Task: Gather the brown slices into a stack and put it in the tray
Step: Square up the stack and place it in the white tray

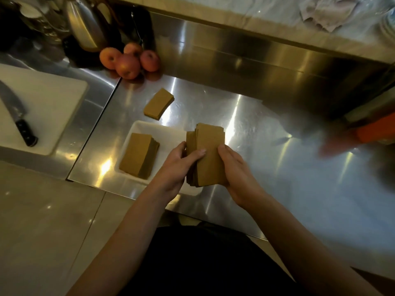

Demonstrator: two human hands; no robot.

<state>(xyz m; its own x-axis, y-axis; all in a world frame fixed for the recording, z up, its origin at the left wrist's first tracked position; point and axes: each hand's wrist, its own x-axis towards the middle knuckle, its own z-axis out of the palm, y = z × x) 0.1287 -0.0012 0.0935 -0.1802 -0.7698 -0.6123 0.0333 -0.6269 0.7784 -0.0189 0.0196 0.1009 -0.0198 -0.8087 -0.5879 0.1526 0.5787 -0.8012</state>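
Note:
Both my hands grip a stack of brown slices [210,146] held over the right end of the white tray [164,130]. My left hand [178,165] presses its left side, thumb on top. On the stack's right edge is my right hand [236,169]. A second stack of brown slices [137,155] lies in the tray's left half. A third, smaller pile of brown slices [158,104] rests on the steel counter beyond the tray.
Several apples [129,60] sit at the back of the steel counter [267,146]. A white cutting board [49,103] with a black-handled knife [20,118] lies at left. A metal kettle [87,22] stands behind. Something orange [372,133] is at the right edge.

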